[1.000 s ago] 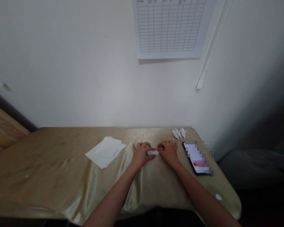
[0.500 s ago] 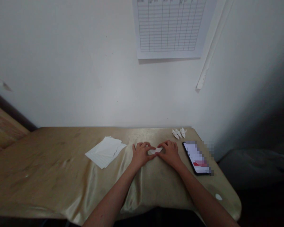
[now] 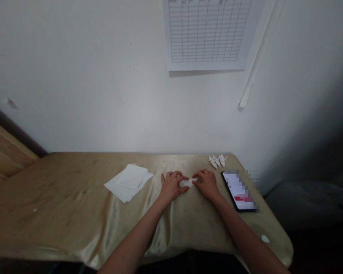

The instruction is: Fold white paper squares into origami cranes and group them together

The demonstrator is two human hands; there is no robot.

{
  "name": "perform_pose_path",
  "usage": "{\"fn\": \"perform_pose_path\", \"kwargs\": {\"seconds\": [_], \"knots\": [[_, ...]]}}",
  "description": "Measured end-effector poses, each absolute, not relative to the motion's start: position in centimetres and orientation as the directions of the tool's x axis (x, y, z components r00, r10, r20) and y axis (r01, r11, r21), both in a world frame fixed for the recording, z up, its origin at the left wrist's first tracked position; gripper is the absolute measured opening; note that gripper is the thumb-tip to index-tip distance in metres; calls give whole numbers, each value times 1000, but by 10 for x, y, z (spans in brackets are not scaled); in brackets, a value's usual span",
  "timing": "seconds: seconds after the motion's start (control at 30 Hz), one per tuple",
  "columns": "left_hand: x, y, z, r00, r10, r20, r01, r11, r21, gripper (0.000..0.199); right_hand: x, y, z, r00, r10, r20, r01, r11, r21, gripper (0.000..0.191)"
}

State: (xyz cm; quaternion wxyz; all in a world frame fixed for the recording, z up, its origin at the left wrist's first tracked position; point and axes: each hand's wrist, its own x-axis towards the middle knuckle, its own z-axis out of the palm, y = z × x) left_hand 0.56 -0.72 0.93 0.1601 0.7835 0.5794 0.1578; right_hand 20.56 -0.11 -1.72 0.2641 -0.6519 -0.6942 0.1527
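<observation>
A small folded piece of white paper (image 3: pixel 191 182) lies on the cloth between my two hands. My left hand (image 3: pixel 171 185) has its thumb and index finger on the paper's left end, with the other fingers curved over the cloth. At the paper's right end, my right hand (image 3: pixel 207 183) pinches the edge between thumb and fingertips. Part of the paper is hidden under the fingers. Beyond my right hand sit several small folded paper cranes (image 3: pixel 217 161), close together near the table's back edge.
Left of my hands lies a fanned stack of white paper sheets (image 3: pixel 128 182). A lit phone (image 3: pixel 238 192) rests at the right. A small white scrap (image 3: pixel 265 239) is near the right front corner of the cloth-covered table (image 3: pixel 60 205). A printed chart (image 3: pixel 205 38) hangs on the wall.
My right thumb has drawn back to the right, so more of the paper shows between my hands. My left hand keeps its place on the paper. The view has shifted slightly.
</observation>
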Motion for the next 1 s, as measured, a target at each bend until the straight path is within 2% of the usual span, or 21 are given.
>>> {"fn": "perform_pose_path", "kwargs": {"seconds": [0.43,0.73,1.0], "knots": [[7,-9,11,268,963,39,856,-257,449,39,214,9,-23,42,985,167,846,54,-530,28],[6,-12,7,295,953,74,858,-298,417,33,214,3,-23,-1,976,217,860,111,-499,32],[4,-11,3,304,949,85,860,-311,404,32,214,-2,-20,-53,969,241,877,161,-453,25]]}}
